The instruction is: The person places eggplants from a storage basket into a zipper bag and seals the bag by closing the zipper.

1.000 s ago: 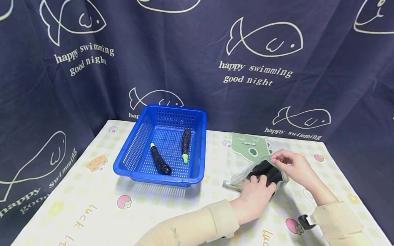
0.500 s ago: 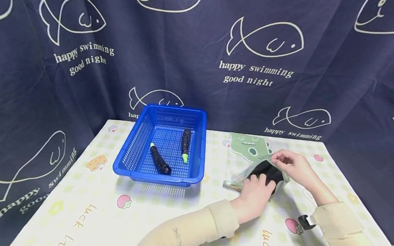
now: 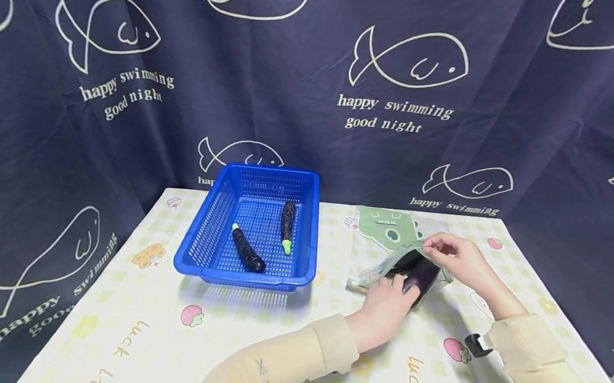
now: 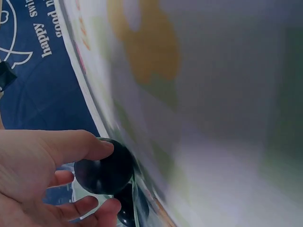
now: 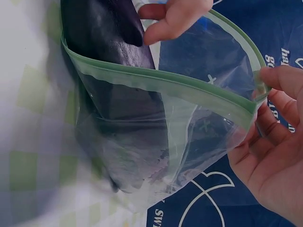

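A clear zip bag with a green rim lies on the table at the right, its mouth spread. My right hand pinches the rim at one corner between thumb and fingers. Glossy dark eggplant lies partly inside the bag and sticks out of the mouth. My left hand is at the protruding end. In the left wrist view its thumb rests on the round end of an eggplant, the other fingers loosely bent below. A second dark round end shows beside it there.
A blue perforated basket stands left of the bag. Inside it lie two slim dark eggplants with green stem ends. Behind the bag is a flat clear bag with a green cartoon print. A dark curtain hangs behind the table.
My left hand has drawn back slightly to the left and toward me, uncovering more of the eggplant. My right hand keeps its hold on the bag's rim. The basket's eggplants stay put.
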Available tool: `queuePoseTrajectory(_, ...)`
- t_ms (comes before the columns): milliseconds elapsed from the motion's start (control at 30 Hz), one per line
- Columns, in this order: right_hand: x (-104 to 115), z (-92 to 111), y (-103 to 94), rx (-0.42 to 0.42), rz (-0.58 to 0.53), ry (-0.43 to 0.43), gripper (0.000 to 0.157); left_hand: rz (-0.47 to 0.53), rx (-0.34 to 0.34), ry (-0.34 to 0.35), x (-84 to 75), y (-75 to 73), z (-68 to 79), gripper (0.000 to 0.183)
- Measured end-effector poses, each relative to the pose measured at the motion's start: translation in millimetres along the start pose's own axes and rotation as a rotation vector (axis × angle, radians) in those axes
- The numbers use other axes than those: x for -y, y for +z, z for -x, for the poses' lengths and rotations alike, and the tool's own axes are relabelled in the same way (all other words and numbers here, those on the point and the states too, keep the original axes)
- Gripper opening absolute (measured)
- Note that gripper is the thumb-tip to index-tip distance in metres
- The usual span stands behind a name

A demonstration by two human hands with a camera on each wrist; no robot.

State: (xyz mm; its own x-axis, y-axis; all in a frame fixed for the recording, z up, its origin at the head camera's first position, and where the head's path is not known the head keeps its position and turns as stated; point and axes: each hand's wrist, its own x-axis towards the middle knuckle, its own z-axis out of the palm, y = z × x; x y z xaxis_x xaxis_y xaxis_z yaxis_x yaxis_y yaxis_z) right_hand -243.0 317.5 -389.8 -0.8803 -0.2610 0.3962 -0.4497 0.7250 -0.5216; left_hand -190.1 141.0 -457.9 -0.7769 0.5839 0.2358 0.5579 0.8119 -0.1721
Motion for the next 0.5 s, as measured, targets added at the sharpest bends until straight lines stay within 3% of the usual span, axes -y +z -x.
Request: queuePoseTrajectory(500,-0.9,-0.9,1.9,-0.005,-0.001,0.005,0.006,0.025,-0.028,-0.020,-5.0,6.3,1.3,0.051)
